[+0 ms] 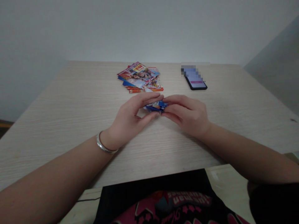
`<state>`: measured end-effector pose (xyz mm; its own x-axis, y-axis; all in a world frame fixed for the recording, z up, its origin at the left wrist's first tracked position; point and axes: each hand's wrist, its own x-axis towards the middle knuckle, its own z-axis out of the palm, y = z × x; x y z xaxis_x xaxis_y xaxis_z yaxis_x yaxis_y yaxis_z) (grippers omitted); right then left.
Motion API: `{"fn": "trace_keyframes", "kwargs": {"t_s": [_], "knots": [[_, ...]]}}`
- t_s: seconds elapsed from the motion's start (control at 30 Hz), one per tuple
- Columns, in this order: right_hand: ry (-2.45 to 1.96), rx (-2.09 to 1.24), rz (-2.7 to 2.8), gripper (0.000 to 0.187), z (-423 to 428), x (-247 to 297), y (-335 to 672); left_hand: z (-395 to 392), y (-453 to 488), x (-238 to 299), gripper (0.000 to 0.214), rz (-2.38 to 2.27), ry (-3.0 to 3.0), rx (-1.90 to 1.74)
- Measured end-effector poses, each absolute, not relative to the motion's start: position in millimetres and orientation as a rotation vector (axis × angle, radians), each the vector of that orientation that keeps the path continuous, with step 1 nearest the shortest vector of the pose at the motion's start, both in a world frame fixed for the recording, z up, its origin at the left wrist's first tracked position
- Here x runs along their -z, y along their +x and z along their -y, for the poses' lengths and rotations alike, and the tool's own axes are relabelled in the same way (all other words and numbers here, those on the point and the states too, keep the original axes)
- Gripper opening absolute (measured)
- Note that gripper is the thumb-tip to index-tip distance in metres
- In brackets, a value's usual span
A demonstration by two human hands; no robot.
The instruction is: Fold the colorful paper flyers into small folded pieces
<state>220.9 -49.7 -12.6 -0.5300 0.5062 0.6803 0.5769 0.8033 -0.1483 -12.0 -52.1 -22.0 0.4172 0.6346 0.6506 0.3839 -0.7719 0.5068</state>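
Both my hands meet at the middle of the light wooden table (70,102). Between them is a small folded piece of blue printed paper (156,106). My left hand (133,119), with a silver bangle on the wrist, pinches the paper's left side between thumb and fingers. Fingers closed, my right hand (187,115) grips the paper's right side. Most of the paper is hidden by my fingers. Just beyond my hands lies a loose stack of colourful printed leaflets (140,77).
A black phone (195,79) with a lit screen lies face up at the back right of the table. A plain wall runs behind the table. My dark printed shirt (163,202) shows at the table's near edge.
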Motion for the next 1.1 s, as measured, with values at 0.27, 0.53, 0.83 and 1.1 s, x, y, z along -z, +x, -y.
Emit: {"fn": "trace_keyframes", "kwargs": {"t_s": [0.27, 0.53, 0.83, 1.1], "knots": [[-0.67, -0.207, 2.015, 0.021, 40.5, 24.5, 214.8, 52.5, -12.7, 21.3, 0.039, -0.928, 2.426, -1.368], [-0.708, -0.204, 2.133, 0.043, 29.8, 28.5, 220.2, 50.4, -14.7, 19.9, 0.037, -0.835, 2.418, -1.377], [-0.695, 0.025, 2.177, 0.034, 28.8, 22.9, 226.7, 48.0, -13.2, 20.1, 0.04, -0.789, 2.43, -1.443], [-0.606, 0.251, 2.127, 0.027, 31.9, 20.7, 227.8, 42.3, -20.8, 15.1, 0.031, -0.882, 2.706, -1.394]]}}
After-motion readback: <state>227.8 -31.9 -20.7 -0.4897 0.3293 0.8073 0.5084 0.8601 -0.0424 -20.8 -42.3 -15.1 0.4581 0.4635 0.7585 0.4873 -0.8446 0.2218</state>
